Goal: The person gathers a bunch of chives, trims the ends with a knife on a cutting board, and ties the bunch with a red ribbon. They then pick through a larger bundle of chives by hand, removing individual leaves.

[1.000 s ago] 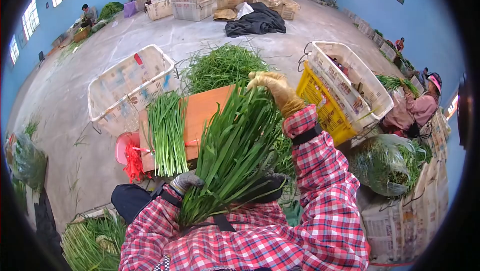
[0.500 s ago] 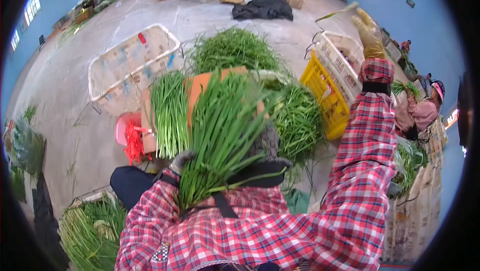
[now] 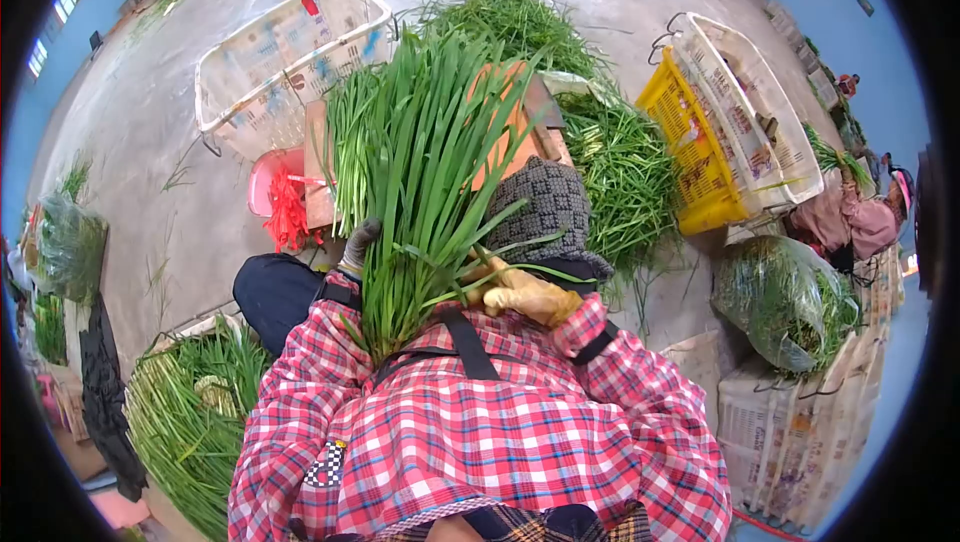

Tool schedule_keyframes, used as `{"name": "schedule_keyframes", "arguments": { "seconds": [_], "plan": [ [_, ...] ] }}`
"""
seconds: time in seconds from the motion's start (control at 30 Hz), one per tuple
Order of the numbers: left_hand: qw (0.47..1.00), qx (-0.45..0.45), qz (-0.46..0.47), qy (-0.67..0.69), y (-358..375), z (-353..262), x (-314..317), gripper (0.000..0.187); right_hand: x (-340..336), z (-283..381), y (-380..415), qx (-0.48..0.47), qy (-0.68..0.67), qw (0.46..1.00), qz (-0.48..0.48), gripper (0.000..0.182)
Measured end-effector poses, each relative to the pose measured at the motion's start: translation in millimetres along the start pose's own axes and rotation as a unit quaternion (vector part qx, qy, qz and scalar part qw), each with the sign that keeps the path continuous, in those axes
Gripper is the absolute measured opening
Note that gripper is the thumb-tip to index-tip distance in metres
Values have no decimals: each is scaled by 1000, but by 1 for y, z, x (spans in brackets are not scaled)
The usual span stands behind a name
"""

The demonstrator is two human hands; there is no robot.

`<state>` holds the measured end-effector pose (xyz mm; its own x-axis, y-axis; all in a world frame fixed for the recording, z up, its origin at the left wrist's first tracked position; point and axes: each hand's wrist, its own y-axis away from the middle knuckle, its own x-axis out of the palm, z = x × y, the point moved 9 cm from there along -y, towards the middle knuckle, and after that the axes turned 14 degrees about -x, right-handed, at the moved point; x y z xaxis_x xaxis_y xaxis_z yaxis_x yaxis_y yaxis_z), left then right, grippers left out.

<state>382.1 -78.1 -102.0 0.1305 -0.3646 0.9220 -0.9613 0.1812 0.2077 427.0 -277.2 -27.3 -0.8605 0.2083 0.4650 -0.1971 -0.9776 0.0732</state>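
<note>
- Right hand (image 3: 530, 294) had swung back in from far right; fingers half-curled, couldn't tell if gripping.
- Left hand (image 3: 358, 246) was closed round leafy bundle (image 3: 420, 162), at chest.
- Net: both hands back at bundle.

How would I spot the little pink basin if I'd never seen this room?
Find the big white crate on the left. Just nearer the person, beside the left end of the brown board, is the pink basin. Unlike the larger crate, it is solid pink, with bright red strips bunched beside it.
</note>
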Motion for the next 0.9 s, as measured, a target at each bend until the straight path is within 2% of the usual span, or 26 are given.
{"name": "schedule_keyframes", "arguments": {
  "seconds": [0.07,0.1,0.17,0.2,0.23,0.3,0.33,0.37,0.4,0.43,0.47,0.5,0.57,0.6,0.63,0.67,0.7,0.73,0.77,0.8,0.83,0.87,0.9],
  "plan": [
    [1000,8,12,-12,6,-3,25,64,-24,8,-26,-98,-2,994,-45,108],
    [999,3,12,-31,9,-5,41,65,-21,35,-36,-138,-81,985,-70,108],
    [995,-60,-16,-81,18,-1,73,65,-28,71,-45,-157,-114,975,-105,103],
    [985,-66,-46,-153,19,-3,87,66,-33,86,-54,-198,-100,973,-67,89],
    [969,-71,-77,-224,18,-6,105,66,-27,98,-57,-202,-95,973,-59,89],
    [907,-58,-148,-390,15,-12,175,75,-18,131,-56,-218,-53,967,-124,77],
    [895,-11,-133,-426,7,-13,185,77,-11,145,-58,-236,-49,963,-119,68],
    [879,36,-118,-461,2,-15,193,79,1,158,-62,-238,-43,964,-111,68],
    [846,22,-131,-517,2,-17,208,84,10,180,-63,-288,-23,949,-128,67],
    [845,31,-132,-518,3,-19,219,84,14,197,-64,-338,-4,930,-146,65],
    [786,60,-155,-595,4,-22,232,87,8,202,-70,-350,16,923,-157,56],
    [720,87,-177,-666,5,-24,244,90,12,209,-76,-350,18,924,-152,56],
    [732,85,-187,-650,7,-27,252,95,17,218,-85,-338,11,918,-209,46],
    [744,109,-188,-632,9,-30,257,94,18,227,-89,-377,25,895,-237,38],
    [758,133,-189,-610,13,-33,259,93,22,230,-93,-373,24,897,-235,38],
    [775,102,-150,-606,8,-32,258,100,32,234,-98,-363,33,906,-213,38],
    [779,98,-156,-599,5,-37,255,100,42,235,-102,-350,40,916,-192,39],
    [776,157,-158,-590,5,-48,260,102,49,228,-107,-289,55,941,-169,44],
    [769,217,-160,-580,8,-58,264,103,58,226,-110,-280,53,944,-168,44],
    [771,216,-165,-576,8,-62,262,103,74,233,-113,-322,96,931,-143,46],
    [805,238,-148,-522,10,-69,261,100,89,242,-113,-365,139,913,-117,48],
    [836,258,-131,-466,12,-75,259,98,94,240,-113,-340,152,923,-98,54],
    [838,258,-133,-462,12,-81,262,98,98,244,-111,-335,152,925,-98,54]
  ]
}}
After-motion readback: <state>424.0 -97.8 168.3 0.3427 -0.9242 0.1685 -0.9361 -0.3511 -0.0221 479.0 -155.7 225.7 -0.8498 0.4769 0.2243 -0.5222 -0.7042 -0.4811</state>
